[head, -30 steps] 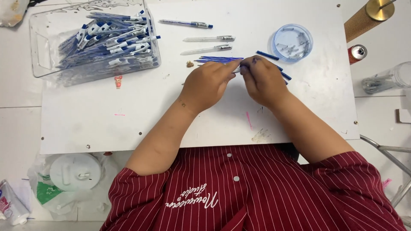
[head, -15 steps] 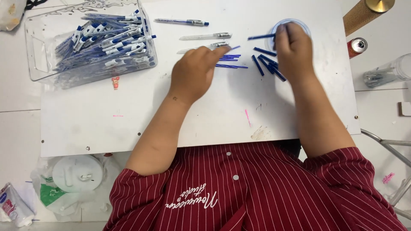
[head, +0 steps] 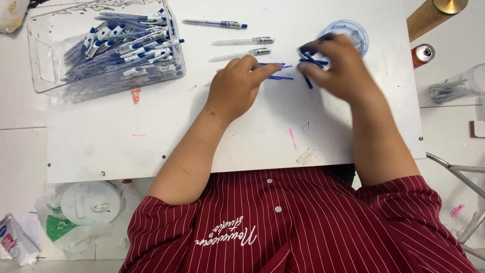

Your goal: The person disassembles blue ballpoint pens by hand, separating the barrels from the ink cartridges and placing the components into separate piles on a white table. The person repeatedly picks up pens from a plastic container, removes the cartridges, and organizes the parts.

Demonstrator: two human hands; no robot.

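My left hand (head: 237,86) lies on the white board (head: 151,136), its fingertips pressing on a few thin blue pen refills (head: 277,76). To the right, my right hand (head: 343,65) is blurred with motion. Its fingertips pinch a short dark blue pen piece (head: 309,59), and another blue piece (head: 307,81) lies just below. Partly behind that hand is a round clear dish (head: 356,33) of small parts. Beyond my left hand lie two clear pen barrels (head: 242,41) (head: 240,54) and a finished blue pen (head: 214,23).
A clear plastic bin (head: 45,76) full of blue and white pens stands at the back left. A red can (head: 422,52) and a clear cup (head: 459,86) stand off the board to the right. A white lid and plastic bags (head: 88,205) lie at the lower left.
My right hand has come back from the round dish toward the refills, and now pinches a short blue piece. My left hand has stayed on the refills.
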